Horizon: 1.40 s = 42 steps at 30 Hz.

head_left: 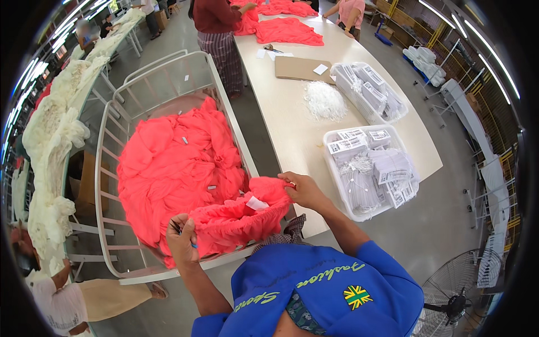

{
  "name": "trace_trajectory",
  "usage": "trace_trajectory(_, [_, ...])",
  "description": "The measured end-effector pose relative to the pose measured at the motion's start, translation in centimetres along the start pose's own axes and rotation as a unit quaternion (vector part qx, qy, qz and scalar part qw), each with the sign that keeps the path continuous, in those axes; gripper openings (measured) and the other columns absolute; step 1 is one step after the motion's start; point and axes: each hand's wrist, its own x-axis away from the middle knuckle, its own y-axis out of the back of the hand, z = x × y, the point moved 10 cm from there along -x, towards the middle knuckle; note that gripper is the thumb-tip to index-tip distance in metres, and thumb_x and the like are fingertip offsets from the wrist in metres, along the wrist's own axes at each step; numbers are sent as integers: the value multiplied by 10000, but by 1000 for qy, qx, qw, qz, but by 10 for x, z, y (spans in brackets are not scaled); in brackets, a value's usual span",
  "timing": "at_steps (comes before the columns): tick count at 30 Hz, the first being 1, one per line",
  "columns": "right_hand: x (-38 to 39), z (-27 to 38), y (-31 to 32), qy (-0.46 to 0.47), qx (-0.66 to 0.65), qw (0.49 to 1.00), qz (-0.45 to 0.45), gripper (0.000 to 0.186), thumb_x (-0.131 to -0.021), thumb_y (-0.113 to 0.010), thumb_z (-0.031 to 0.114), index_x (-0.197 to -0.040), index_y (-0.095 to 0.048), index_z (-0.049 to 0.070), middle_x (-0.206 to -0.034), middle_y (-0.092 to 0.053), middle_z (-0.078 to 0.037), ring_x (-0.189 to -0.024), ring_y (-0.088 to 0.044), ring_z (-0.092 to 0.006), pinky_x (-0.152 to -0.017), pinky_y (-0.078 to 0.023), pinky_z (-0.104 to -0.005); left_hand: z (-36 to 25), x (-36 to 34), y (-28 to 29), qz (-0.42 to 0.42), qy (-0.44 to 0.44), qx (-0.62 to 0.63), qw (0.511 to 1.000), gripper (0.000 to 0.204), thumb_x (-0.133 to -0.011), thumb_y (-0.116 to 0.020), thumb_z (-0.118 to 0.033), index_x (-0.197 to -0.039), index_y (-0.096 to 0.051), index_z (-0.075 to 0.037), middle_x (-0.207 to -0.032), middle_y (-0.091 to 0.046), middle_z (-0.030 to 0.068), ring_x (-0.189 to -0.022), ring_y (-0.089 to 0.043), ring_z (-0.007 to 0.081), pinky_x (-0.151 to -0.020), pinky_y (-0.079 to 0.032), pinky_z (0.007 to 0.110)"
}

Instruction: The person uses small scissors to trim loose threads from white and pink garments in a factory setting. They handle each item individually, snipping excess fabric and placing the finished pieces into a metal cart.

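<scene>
A coral-red garment (238,227) with a gathered, elastic-looking edge is stretched between my two hands over the near rim of a wheeled-cart-like bin. My left hand (183,242) is closed at its left end; a small dark and blue item, its kind unclear, also shows in those fingers. At the upper right end, my right hand (306,191) pinches the garment's edge. A white label (257,203) shows inside the gathered opening. Beyond lies a large heap of coral-red garments (174,151) with small white labels, filling the white-framed bin (120,247).
On the pale table (292,140) at right stand two white plastic baskets (359,216) of printed tags. Near them lie a pile of white strings (325,101) and brown cardboard (295,68). People stand at the far end. A black fan (455,306) is at lower right.
</scene>
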Motion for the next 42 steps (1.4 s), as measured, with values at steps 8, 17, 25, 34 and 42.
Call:
trace_trajectory(8, [-10, -2, 1, 32, 57, 997, -30, 320, -800, -495, 79, -1084, -626, 13, -1018, -664, -181, -979, -630, -327, -864, -487, -382, -1, -1, 20, -37, -22, -7, 999, 164, -793, -695, -5, -918, -593, -38, -691, -515, -19, -438, -388, 45, -402, -306, 171])
trace_trajectory(17, [-45, -1, -37, 71, 184, 980, 43, 225, -788, -482, 116, -901, -643, 6, -882, -650, -217, -865, -617, -391, -753, -481, -450, 21, -37, 36, -41, -8, -2, 999, 105, -825, -681, -64, -884, -594, -60, -648, -533, -10, -399, -385, 52, -365, -314, 196])
trace_trajectory(25, [-79, 23, -60, 121, 203, 967, 95, 171, -741, -520, 154, -770, -609, 10, -769, -618, -219, -747, -581, -414, -644, -448, -476, 3, -71, 42, -49, -43, -40, 997, 100, -833, -689, -107, -849, -597, -74, -613, -518, -26, -393, -376, 44, -362, -286, 186])
trace_trajectory(34, [-13, -8, -121, 8, 178, 850, 496, 228, -787, -579, 236, -733, -565, 14, -618, -599, -87, -581, -609, -187, -538, -494, -344, 23, -40, 45, 50, 51, -141, 987, 137, -844, -689, -139, -886, -602, -42, -647, -525, -29, -416, -391, 24, -373, -280, 172])
trace_trajectory(42, [-122, 18, -115, 129, 194, 952, 197, 231, -816, -542, 226, -754, -557, 4, -658, -604, -165, -590, -608, -306, -570, -477, -424, 3, -121, 65, 10, -13, -134, 991, 111, -847, -681, -125, -902, -601, -72, -689, -534, -31, -433, -369, 25, -381, -286, 177])
